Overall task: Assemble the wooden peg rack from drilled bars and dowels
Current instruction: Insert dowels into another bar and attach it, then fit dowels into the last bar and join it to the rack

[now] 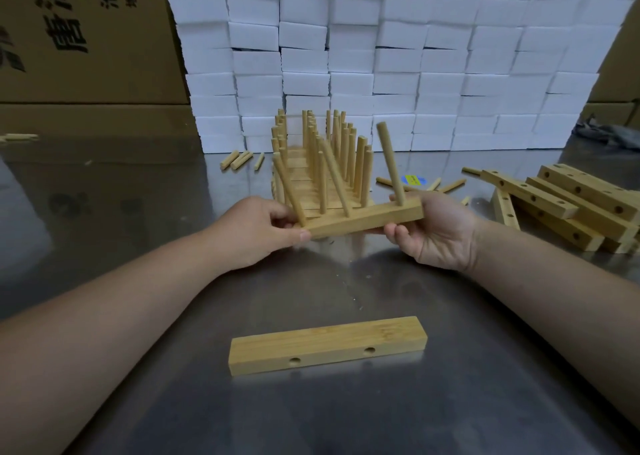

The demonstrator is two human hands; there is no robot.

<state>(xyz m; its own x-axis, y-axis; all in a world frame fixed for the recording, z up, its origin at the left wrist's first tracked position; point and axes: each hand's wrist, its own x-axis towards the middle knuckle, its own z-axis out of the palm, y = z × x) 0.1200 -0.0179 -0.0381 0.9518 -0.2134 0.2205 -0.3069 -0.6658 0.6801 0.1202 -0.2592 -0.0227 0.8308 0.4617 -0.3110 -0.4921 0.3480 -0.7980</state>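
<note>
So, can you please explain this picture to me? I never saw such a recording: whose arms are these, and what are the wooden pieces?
There is no machine here: a person wears one camera on the head, looking down at their own arms. The left hand and right hand each grip one end of a wooden bar with dowels standing in it. On the metal table lies another drilled bar, nearer the camera. Behind stands a row of pegged bars; a pile of drilled bars lies at the right, loose dowels around.
</note>
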